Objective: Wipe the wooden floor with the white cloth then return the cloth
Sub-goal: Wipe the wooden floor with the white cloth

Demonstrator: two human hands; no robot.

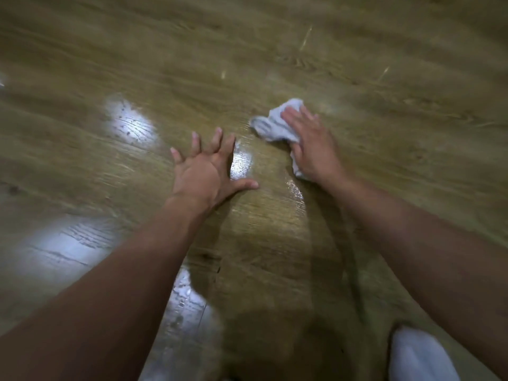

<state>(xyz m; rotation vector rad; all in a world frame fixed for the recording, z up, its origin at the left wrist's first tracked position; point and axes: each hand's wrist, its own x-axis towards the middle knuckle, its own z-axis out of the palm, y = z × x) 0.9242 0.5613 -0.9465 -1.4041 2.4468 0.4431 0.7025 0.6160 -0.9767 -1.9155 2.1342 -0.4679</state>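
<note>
Right hand: we see our right hand (310, 145) pressing flat on the white cloth (275, 125), fingers straight.
Left hand: our left hand (204, 169) splays open on the wooden floor (384, 78).
Cloth: crumpled, centre-right, beside the left hand.

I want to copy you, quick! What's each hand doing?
Left hand: open, fingers spread flat on the wooden floor.
Right hand: open, pressing the white cloth.
</note>
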